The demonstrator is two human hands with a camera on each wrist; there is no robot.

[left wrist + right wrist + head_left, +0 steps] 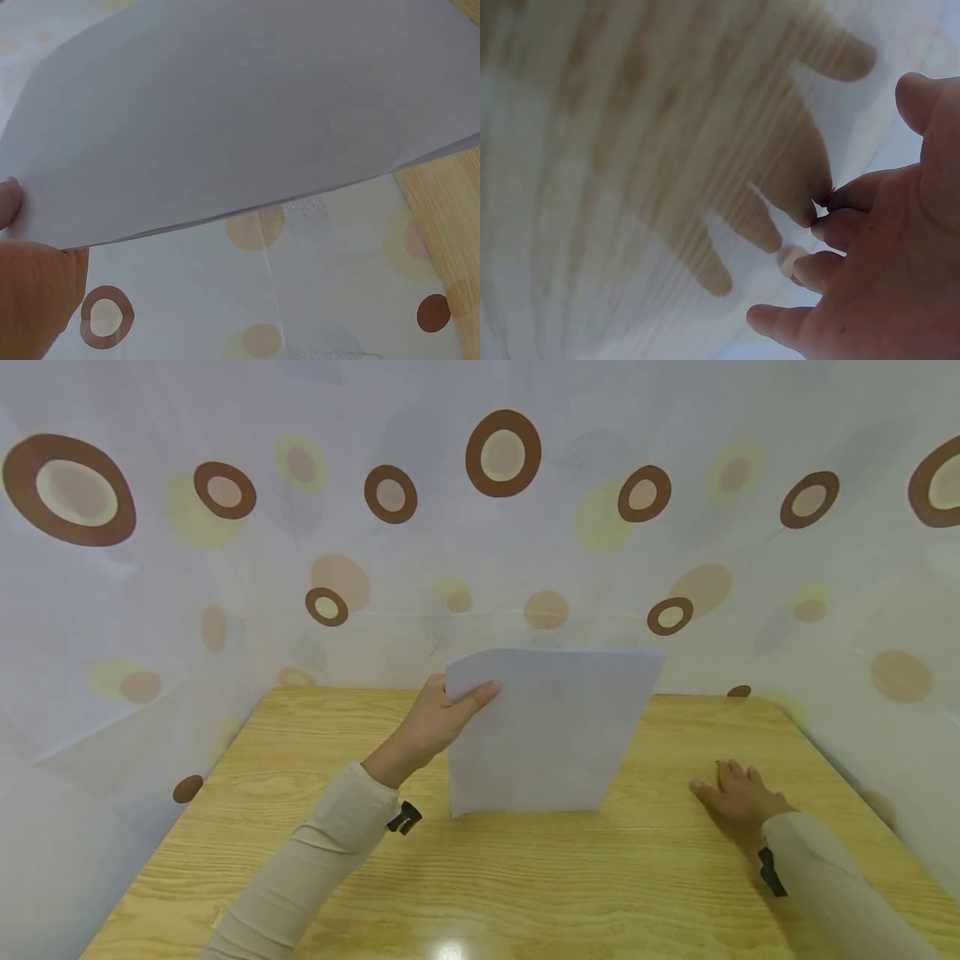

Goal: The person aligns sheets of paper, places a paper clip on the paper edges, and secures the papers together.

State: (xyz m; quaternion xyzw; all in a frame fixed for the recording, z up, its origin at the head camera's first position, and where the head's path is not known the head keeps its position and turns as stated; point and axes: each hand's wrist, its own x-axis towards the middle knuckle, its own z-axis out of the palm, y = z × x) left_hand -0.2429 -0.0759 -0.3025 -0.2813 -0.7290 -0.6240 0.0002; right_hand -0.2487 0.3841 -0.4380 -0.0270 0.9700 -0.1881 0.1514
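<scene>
My left hand (442, 714) pinches a sheaf of white paper (547, 735) by its upper left corner, thumb on the near face. The paper stands tilted up, its lower edge right at the wooden tabletop in the head view. In the left wrist view the paper (240, 120) fills most of the picture, with layered sheets showing along its edge and part of the hand (34, 292) at the left. Off to the right, my right hand (738, 793) holds nothing. Its fingers (817, 270) are spread and loosely bent, index fingertip right at the glossy tabletop, which mirrors the hand.
The wooden table (525, 885) extends below both hands, with a bright glare spot near its front. Pale sheeting (450, 410) printed with brown rings and soft dots surrounds it at the back and sides. A black clip (405, 818) sits at the left sleeve's cuff.
</scene>
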